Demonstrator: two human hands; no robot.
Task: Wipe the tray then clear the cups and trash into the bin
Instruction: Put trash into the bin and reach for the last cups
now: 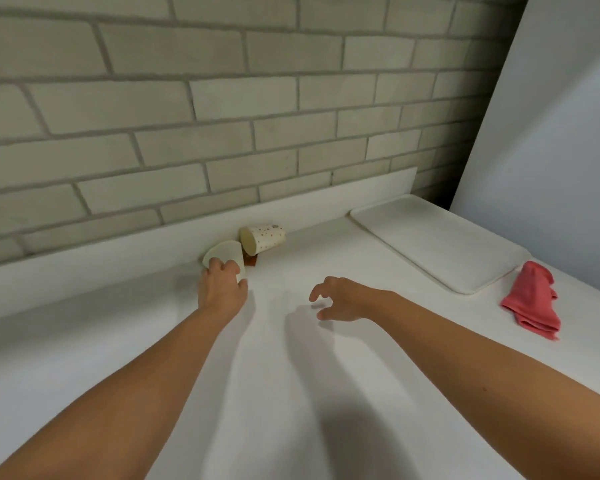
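A plain white paper cup [224, 252] lies on its side near the back of the white counter, and my left hand [222, 285] is closed over it from above. Right behind it lies a dotted paper cup [264, 237], also tipped over, its mouth toward the left. A small brown scrap [251, 260] peeks out between the two cups. My right hand [340, 299] hovers over the counter to the right of the cups, fingers curled apart, holding nothing. A white tray [437, 244] lies flat at the back right. A crumpled pink cloth [530, 299] sits just right of the tray's near corner.
A grey brick wall [222, 116] with a low white upstand runs behind the counter. A tall white panel [551, 133] rises at the right, beyond the tray. No bin is in view.
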